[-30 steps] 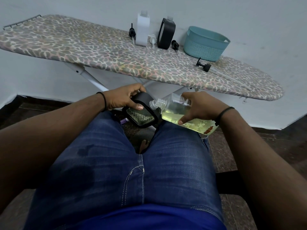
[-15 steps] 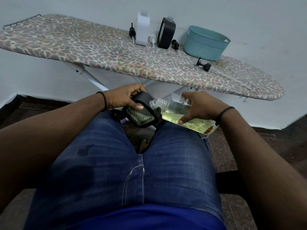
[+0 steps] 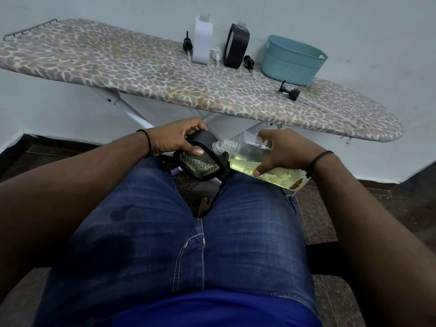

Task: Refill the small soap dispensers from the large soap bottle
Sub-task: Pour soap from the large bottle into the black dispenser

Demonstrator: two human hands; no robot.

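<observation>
One wide-angle view only, worn on the person's head, looking forward and steeply down. Nearest the lens, filling the bottom half, lie the blue denim-clad thighs (image 3: 188,244); both forearms enter from the lower corners and meet at mid-frame. Beyond them the long leopard-print ironing board (image 3: 132,67) crosses the upper frame, its line bowed by the lens, against a pale wall (image 3: 354,17).

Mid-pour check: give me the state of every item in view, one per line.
large soap bottle: uncapped, tilted, part full
black dispenser: uncapped, held
left hand: grips dispenser
right hand: grips bottle
white dispenser: upright, pump off
second black dispenser: upright, pump off
basket: upright
</observation>
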